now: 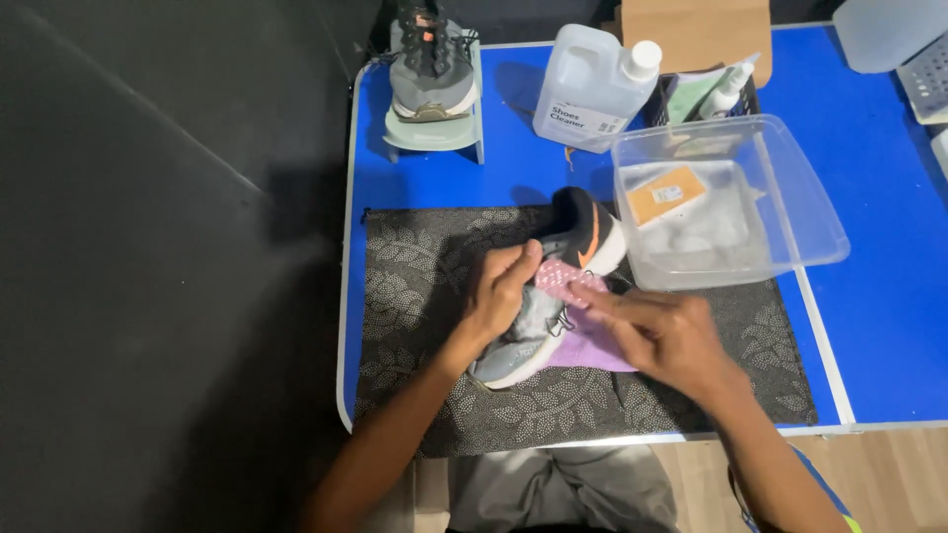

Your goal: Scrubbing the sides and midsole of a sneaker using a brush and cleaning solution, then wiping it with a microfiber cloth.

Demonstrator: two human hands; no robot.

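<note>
**Two shoes, one cloth, two hands**

Two shoes counted. One grey shoe (553, 296) with black heel and orange mark, lying at the frame's centre on a dark leaf-patterned mat (415, 286), gripped at the upper by the left hand (504, 291), fingers curled over its top. Second shoe (431, 64) parked toe-down on a pale green stand (434, 133) at upper centre-left, well apart from the hands.

One pink cloth (583, 336), pressed against the held shoe's side by the right hand (667, 336), fingers flat and stretched over it; lower part of the cloth trailing onto the mat beneath the shoe.

One clear plastic tub (790, 212) just right of the shoe's heel, overlapping the mat's upper right corner, with an orange card (667, 194) seen through it. One white jug (592, 84) with a white cap behind the tub at upper centre. One small spray bottle (729, 91) in a dark basket to the jug's right. One brown cardboard piece (696, 30) at the top edge. All on one blue table (889, 316).

Shoe's middle hidden by both hands and cloth.
</note>
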